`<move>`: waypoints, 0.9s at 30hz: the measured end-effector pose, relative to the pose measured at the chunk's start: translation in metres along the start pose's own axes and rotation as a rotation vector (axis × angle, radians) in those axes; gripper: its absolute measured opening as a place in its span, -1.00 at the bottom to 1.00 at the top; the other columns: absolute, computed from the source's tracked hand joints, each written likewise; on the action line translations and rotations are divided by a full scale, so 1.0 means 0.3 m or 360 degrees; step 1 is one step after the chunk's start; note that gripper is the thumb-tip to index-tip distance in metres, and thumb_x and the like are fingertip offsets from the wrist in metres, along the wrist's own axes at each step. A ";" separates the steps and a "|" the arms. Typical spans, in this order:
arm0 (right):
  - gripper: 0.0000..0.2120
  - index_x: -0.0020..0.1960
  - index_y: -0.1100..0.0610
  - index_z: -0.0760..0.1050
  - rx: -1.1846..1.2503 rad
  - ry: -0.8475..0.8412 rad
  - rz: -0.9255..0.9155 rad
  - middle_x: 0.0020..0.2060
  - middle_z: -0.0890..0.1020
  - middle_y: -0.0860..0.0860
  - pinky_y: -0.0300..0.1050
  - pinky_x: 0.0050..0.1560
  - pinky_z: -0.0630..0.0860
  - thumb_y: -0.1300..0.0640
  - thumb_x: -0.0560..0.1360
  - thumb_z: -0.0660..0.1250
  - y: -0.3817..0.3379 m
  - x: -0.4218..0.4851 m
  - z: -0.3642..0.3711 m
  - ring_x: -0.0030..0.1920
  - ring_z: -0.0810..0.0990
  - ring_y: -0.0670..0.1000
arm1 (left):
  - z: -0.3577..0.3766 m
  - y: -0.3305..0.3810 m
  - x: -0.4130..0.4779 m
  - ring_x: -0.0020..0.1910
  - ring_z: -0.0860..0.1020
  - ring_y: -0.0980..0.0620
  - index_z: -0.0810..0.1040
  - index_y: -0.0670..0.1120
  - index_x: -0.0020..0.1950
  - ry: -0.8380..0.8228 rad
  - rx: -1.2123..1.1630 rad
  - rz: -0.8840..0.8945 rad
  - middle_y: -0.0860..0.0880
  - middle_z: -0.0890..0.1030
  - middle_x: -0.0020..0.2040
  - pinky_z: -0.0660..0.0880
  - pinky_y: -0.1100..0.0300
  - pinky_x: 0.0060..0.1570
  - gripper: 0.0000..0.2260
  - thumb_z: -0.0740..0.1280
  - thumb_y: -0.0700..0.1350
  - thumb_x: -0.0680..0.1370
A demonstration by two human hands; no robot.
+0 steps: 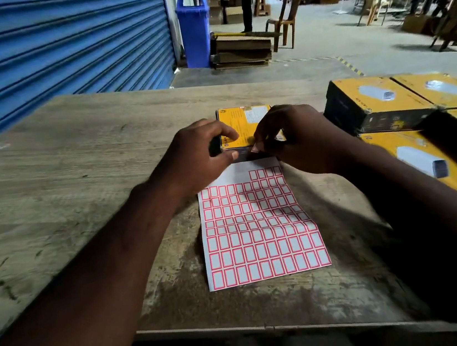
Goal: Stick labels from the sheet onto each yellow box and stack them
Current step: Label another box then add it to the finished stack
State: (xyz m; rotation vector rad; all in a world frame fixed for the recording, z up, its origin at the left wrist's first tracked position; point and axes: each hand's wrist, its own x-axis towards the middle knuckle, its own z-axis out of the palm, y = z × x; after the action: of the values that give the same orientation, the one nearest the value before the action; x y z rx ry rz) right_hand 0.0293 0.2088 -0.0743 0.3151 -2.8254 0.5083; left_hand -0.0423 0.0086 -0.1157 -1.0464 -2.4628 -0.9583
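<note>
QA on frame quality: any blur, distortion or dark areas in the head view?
Head view: the wide angle bends the shutter and table; the yellow boxes at right smear toward the frame edge; the lower frame sits in deep shadow; the label sheet is sharp; the label pinched by the right hand is soft.

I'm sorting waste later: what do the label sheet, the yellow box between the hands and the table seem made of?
Label sheet: thin paper, matt; it lies wavy and bends. Yellow box: printed cardboard, slightly glossy, with crisp folded edges. Table: wood or wood-grain laminate, matt; grain lines, worn patches near the front.
</note>
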 end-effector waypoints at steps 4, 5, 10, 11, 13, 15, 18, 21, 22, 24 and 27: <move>-0.89 -0.01 -0.03 0.63 -0.0131 0.0008 -0.0008 0.00 0.59 -0.02 -0.04 -0.05 0.58 0.15 0.49 0.42 -0.010 0.013 0.015 -0.04 0.59 -0.01 | 0.009 -0.003 0.002 0.03 0.55 0.09 0.63 0.01 0.16 0.0004 0.0019 -0.0002 0.07 0.58 0.10 0.41 0.40 -0.01 -0.72 0.50 -0.09 0.46; -0.88 0.00 -0.03 0.63 -0.0145 0.0013 -0.0004 0.01 0.58 -0.03 -0.02 -0.04 0.58 0.14 0.49 0.42 -0.013 0.016 0.016 -0.04 0.58 -0.01 | 0.011 -0.004 0.003 0.01 0.54 0.10 0.63 0.01 0.15 0.0012 0.0020 -0.0009 0.08 0.58 0.09 0.37 0.45 -0.04 -0.72 0.51 -0.09 0.46; -0.88 0.03 -0.01 0.63 -0.0176 0.0027 -0.0018 0.01 0.56 -0.04 -0.04 -0.05 0.57 0.12 0.50 0.41 -0.018 0.022 0.014 -0.02 0.57 -0.01 | 0.012 0.000 0.006 -0.04 0.52 0.13 0.63 0.01 0.16 0.0033 0.0034 -0.0031 0.12 0.53 0.03 0.34 0.52 -0.10 -0.72 0.51 -0.09 0.46; -0.87 0.04 -0.01 0.63 -0.0192 0.0020 -0.0020 0.02 0.56 -0.03 -0.04 -0.04 0.57 0.11 0.50 0.41 -0.020 0.023 0.013 -0.01 0.57 -0.01 | 0.011 0.000 0.006 -0.04 0.52 0.14 0.63 0.00 0.16 0.0035 0.0033 -0.0030 0.12 0.53 0.03 0.35 0.51 -0.10 -0.72 0.52 -0.09 0.46; -0.85 0.06 0.00 0.63 -0.0220 0.0008 -0.0021 0.04 0.56 -0.03 -0.05 -0.03 0.57 0.11 0.50 0.42 -0.023 0.026 0.012 -0.01 0.56 -0.01 | 0.010 0.001 0.006 -0.03 0.53 0.13 0.63 -0.01 0.16 0.0034 0.0027 -0.0025 0.12 0.53 0.03 0.37 0.49 -0.10 -0.71 0.52 -0.10 0.46; -0.85 0.06 -0.01 0.62 -0.0253 0.0004 -0.0035 0.04 0.56 -0.03 -0.05 -0.03 0.57 0.08 0.49 0.43 -0.026 0.027 0.011 -0.01 0.56 -0.01 | 0.010 0.001 0.008 -0.03 0.53 0.12 0.63 -0.01 0.16 0.0032 0.0020 -0.0027 0.11 0.54 0.03 0.41 0.46 -0.09 -0.71 0.52 -0.10 0.45; -0.85 0.05 -0.03 0.61 -0.0325 0.0003 -0.0072 0.04 0.56 -0.04 -0.04 -0.01 0.55 0.03 0.49 0.43 -0.031 0.029 0.010 -0.01 0.56 -0.02 | 0.012 -0.002 0.009 -0.04 0.53 0.13 0.64 -0.01 0.15 0.0034 0.0017 -0.0031 0.12 0.54 0.01 0.39 0.49 -0.10 -0.71 0.52 -0.09 0.45; -0.84 0.09 -0.03 0.59 -0.0442 -0.0006 -0.0129 0.08 0.57 -0.03 -0.10 0.00 0.48 0.05 0.51 0.41 -0.033 0.035 0.006 0.00 0.56 -0.03 | 0.015 -0.005 0.009 -0.01 0.55 0.13 0.63 0.01 0.16 0.0043 0.0002 -0.0030 0.11 0.56 0.03 0.45 0.41 -0.06 -0.71 0.52 -0.07 0.45; -0.84 0.10 -0.03 0.59 -0.0484 -0.0011 -0.0144 0.09 0.58 -0.03 -0.12 0.00 0.43 0.07 0.52 0.40 -0.033 0.037 0.004 0.00 0.55 -0.04 | 0.016 -0.005 0.008 0.01 0.55 0.12 0.63 0.01 0.16 0.0042 -0.0013 -0.0032 0.10 0.57 0.05 0.50 0.35 -0.02 -0.71 0.52 -0.07 0.45; -0.84 0.11 -0.03 0.58 -0.0549 -0.0016 -0.0166 0.10 0.58 -0.03 -0.14 0.00 0.37 0.08 0.54 0.37 -0.037 0.042 0.002 -0.05 0.50 -0.06 | 0.015 -0.003 0.007 0.03 0.56 0.11 0.63 0.01 0.16 0.0043 -0.0040 -0.0034 0.09 0.59 0.08 0.56 0.21 0.04 -0.70 0.52 -0.07 0.45; -0.84 0.11 -0.04 0.58 -0.0603 -0.0017 -0.0190 0.10 0.58 -0.03 -0.14 -0.01 0.33 0.07 0.54 0.37 -0.040 0.045 0.001 -0.11 0.40 -0.10 | 0.016 -0.002 0.008 0.03 0.58 0.10 0.64 0.01 0.16 0.0047 -0.0059 -0.0037 0.07 0.61 0.08 0.58 0.15 0.04 -0.70 0.53 -0.07 0.45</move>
State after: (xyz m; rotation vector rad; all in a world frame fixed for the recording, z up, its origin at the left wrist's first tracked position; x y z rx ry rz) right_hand 0.0196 0.1954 -0.0670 0.4043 -2.8120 -0.0564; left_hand -0.0444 0.0127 -0.1182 -1.0101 -2.4474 -1.0229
